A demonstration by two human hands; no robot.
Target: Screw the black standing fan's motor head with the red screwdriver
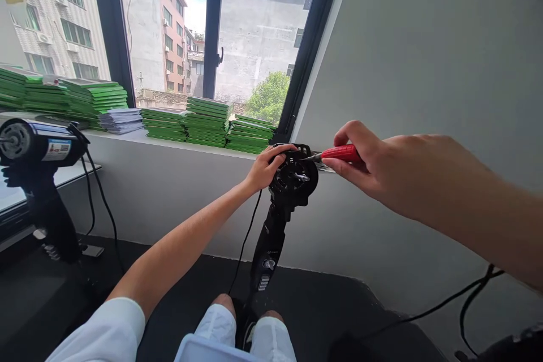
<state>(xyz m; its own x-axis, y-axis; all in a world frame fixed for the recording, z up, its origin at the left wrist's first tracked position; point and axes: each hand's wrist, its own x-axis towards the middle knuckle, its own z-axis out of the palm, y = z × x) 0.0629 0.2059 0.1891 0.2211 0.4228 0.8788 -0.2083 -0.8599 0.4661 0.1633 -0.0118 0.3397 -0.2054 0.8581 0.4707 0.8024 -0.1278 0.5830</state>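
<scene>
The left hand [265, 168] is clamped on the round housing of a black electric blower [292, 178] standing upright between the knees, stiff and likely top-heavy (best steadied at that housing), while the right hand [382, 167] pinches a red-handled screwdriver [339, 153] against its rim.

No readable text, not even on the blower's white label [56, 149].

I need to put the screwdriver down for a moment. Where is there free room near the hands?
The windowsill is crowded with green stacks; only its front strip lies bare. The dark floor between the left machine and the knees is open. The right hand holds the red screwdriver.
</scene>
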